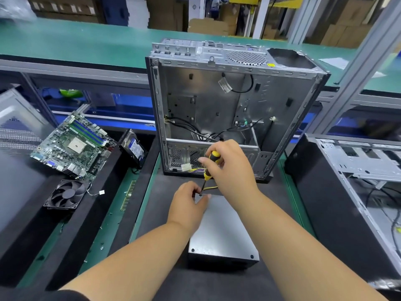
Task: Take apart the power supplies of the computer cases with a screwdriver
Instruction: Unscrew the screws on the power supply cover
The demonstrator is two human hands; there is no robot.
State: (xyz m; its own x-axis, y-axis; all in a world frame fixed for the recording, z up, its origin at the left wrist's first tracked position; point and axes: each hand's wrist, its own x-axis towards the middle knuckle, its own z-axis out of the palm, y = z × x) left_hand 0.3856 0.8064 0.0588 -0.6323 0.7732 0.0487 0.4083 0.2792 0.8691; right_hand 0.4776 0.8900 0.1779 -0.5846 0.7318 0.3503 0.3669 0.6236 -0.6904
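A grey metal power supply (223, 231) lies flat on the black mat in front of me, its yellow and black cables running back toward the open computer case (217, 101). My right hand (230, 166) grips a yellow-and-black screwdriver (209, 168), tip down on a screw at the supply's far left corner. My left hand (187, 205) rests on that corner, its fingers pinched around the shaft near the tip. Two dark screws show at the supply's near corners.
A motherboard (73, 144), a hard drive (133, 148) and a black fan (67, 194) lie on the black tray at left. A RAM stick (128, 195) and loose screws sit on the green surface. Another open case (358, 192) lies at right.
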